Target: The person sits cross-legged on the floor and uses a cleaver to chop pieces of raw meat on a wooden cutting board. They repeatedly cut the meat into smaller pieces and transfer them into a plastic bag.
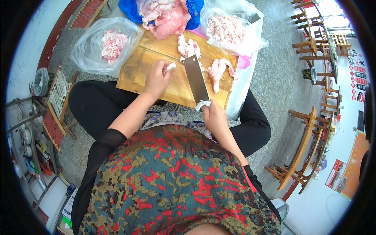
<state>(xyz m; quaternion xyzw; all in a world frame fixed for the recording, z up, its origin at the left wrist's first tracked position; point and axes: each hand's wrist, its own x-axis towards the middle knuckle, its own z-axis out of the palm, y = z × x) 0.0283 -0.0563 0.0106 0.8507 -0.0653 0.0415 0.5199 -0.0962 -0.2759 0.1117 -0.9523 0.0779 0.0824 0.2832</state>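
Note:
My right hand grips the handle of a cleaver, with something white wrapped about the handle. Its broad blade points away from me over a wooden cutting board. Between the fingertips of my left hand is a small white scrap of fat, held above the board's left half. A piece of raw fatty meat lies just beyond the blade tip. To the right of the blade rests another strip of raw meat. The cleaver covers part of the board.
A clear plastic bag at left holds cut pieces. Diced fat fills another bag at back right. Large raw pieces sit in a blue bag behind the board. Wooden benches stand at right, a metal rack at left.

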